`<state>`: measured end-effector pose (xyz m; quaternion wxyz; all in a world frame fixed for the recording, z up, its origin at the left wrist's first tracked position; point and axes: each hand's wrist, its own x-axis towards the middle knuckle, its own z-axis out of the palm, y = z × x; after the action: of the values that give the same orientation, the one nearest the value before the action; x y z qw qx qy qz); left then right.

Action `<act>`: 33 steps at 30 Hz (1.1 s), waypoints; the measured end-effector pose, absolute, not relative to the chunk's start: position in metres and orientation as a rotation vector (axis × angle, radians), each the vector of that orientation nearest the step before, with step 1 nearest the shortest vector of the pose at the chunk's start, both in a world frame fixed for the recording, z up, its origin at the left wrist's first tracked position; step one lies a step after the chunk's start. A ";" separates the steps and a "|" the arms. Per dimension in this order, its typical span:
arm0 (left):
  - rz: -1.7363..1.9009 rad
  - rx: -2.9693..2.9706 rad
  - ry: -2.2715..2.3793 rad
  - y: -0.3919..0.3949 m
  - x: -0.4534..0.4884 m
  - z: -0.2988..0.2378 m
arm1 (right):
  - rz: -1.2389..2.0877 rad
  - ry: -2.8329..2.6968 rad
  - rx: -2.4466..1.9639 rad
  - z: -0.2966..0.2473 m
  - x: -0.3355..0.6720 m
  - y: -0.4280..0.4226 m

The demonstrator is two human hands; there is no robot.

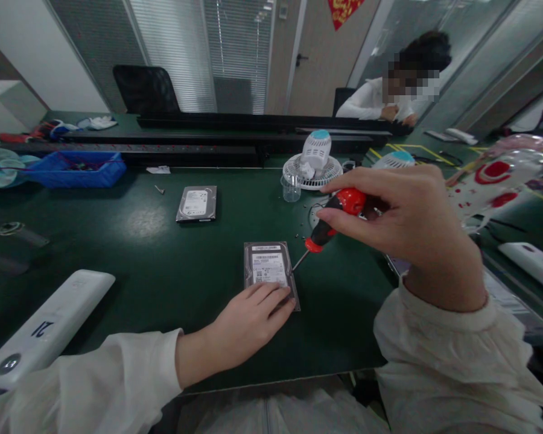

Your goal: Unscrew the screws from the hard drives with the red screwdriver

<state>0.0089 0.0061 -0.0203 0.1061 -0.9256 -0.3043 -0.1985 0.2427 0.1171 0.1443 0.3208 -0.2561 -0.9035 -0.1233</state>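
A hard drive (pixel 266 259) with a white label lies flat on the green table in front of me. My left hand (pixel 257 313) rests on its near part, fingers stretched out over the lower label and hiding that end. My right hand (pixel 389 211) grips a red and black screwdriver (pixel 322 232) by its handle, thumb and fingers closed round it. The screwdriver slants down to the left, its tip at the drive's right edge. Whether the tip sits in a screw I cannot tell. Several tiny screws (pixel 301 235) lie beyond the drive.
A second hard drive (pixel 197 203) lies farther left. Behind stand a clear plastic cup (pixel 291 188) and a white fan (pixel 317 154). A blue tray (pixel 79 170) is at the back left, a white device (pixel 49 325) at the near left. A person (pixel 366 99) sits across the table.
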 end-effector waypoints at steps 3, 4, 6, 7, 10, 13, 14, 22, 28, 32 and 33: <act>-0.568 -2.727 -0.896 0.007 0.009 -0.021 | -0.361 -2.390 -0.727 0.141 0.239 0.120; -0.570 -2.727 -0.895 0.007 0.009 -0.021 | -0.347 -2.396 -0.727 0.140 0.237 0.120; -0.579 -2.726 -0.896 0.006 0.009 -0.021 | -0.296 -2.413 -0.686 0.141 0.235 0.119; -0.583 -2.727 -0.897 0.006 0.009 -0.021 | -0.257 -2.427 -0.652 0.141 0.234 0.118; -0.595 -2.732 -0.895 0.006 0.008 -0.022 | -0.110 -2.488 -0.542 0.144 0.235 0.117; -0.599 -2.731 -0.894 0.006 0.009 -0.023 | -0.012 -2.492 -0.483 0.143 0.237 0.116; -0.602 -2.727 -0.895 0.006 0.009 -0.023 | -0.013 -2.476 -0.490 0.143 0.237 0.116; -0.612 -2.727 -0.907 0.005 0.009 -0.020 | -0.216 -2.441 -0.619 0.138 0.232 0.118; -0.600 -2.728 -0.896 0.007 0.009 -0.020 | 0.108 -2.539 -0.415 0.140 0.235 0.123; -0.560 -2.734 -0.908 0.007 0.009 -0.022 | 0.075 -2.485 -0.526 0.138 0.233 0.121; -0.555 -2.731 -0.909 0.007 0.009 -0.022 | 0.028 -2.465 -0.558 0.137 0.232 0.121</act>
<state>0.0092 0.0065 -0.0220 0.1052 -0.9265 -0.3083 -0.1882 0.2324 0.1206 0.1375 0.3022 -0.2104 -0.9297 0.0105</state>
